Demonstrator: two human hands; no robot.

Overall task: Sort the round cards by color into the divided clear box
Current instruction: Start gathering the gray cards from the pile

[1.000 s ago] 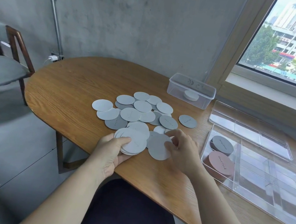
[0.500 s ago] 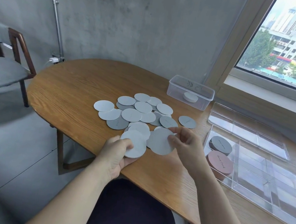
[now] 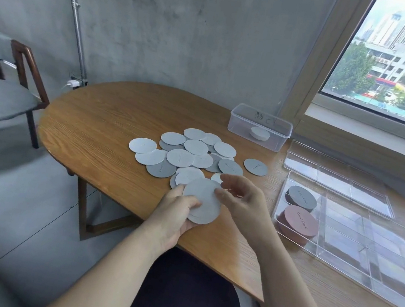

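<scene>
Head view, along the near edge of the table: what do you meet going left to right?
chair → left hand, gripping a stack of grey cards → right hand, at that stack's right edge → pink card stack → rest of the divided clear box.

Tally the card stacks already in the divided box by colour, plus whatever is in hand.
Dark grey stack: 1
Reddish-brown stack: 1
Light grey stack, held in the left hand: 1
Total: 3 stacks, 2 of them in the divided clear box.
</scene>
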